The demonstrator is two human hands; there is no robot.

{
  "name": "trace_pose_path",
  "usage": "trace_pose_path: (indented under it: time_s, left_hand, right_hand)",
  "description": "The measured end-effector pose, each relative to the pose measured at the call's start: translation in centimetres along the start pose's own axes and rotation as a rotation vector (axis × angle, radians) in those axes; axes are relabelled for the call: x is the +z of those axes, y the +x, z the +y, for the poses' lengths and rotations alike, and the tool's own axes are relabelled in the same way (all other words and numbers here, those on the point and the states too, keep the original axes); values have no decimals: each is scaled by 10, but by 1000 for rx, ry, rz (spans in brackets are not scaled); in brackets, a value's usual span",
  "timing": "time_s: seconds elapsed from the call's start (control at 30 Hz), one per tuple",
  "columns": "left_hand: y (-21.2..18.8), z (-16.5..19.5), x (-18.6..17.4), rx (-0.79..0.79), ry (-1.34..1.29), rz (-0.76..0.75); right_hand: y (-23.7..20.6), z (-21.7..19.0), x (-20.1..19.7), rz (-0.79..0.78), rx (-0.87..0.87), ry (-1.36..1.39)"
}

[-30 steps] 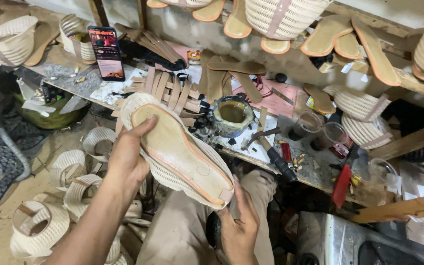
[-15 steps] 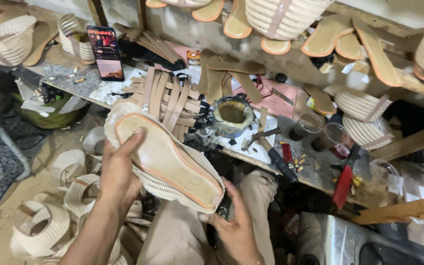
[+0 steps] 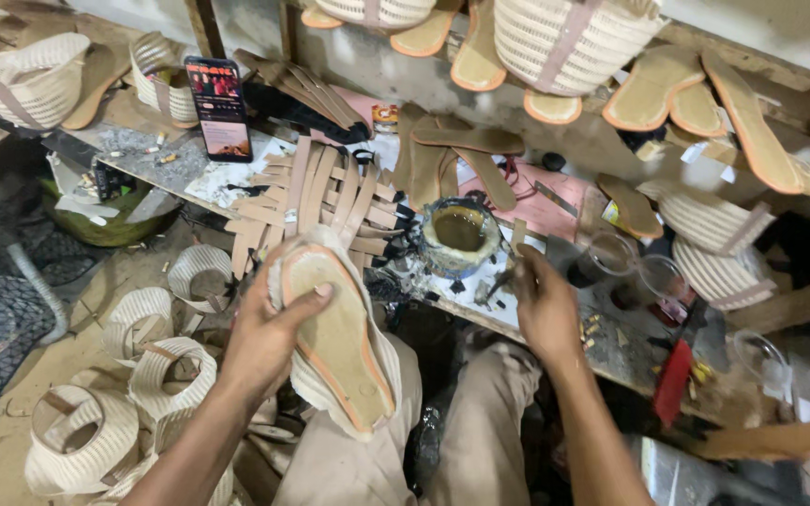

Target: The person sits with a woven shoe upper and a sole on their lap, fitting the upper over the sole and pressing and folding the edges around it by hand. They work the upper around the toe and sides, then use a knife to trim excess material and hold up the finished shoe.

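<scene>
Holding a tan shoe sole over the lap, below the bench's front edge.
The left hand is gripping it, thumb across; the right hand is curling loosely at the bench edge beside a glue pot, its hold unclear.

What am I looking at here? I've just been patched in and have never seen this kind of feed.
There is no machine: a person wears a camera on the head, looking down at their own bare hands. The left hand grips a shoe turned sole-up over the lap. The right hand reaches to the workbench, beside a glue pot; whether it holds anything is unclear. On the bench lie leather strips, insoles and a phone. Woven shoe uppers sit on the floor.
</scene>
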State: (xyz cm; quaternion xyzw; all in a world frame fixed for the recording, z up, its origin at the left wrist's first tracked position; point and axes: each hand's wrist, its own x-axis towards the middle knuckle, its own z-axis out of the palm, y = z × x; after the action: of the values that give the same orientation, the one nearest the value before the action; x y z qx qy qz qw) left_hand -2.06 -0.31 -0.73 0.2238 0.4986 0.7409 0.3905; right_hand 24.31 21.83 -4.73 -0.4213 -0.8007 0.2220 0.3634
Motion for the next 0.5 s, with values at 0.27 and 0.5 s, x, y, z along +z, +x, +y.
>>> trace_pose_path:
  time_s: [0.27,0.5]
  left_hand:
    - [-10,15,0,-54,279,-244]
    - [-8,18,-6,-82,232,-343]
  right_hand:
    - [98,58,43,-279,-143,-301]
    - [123,95,51,-229,-316,-273]
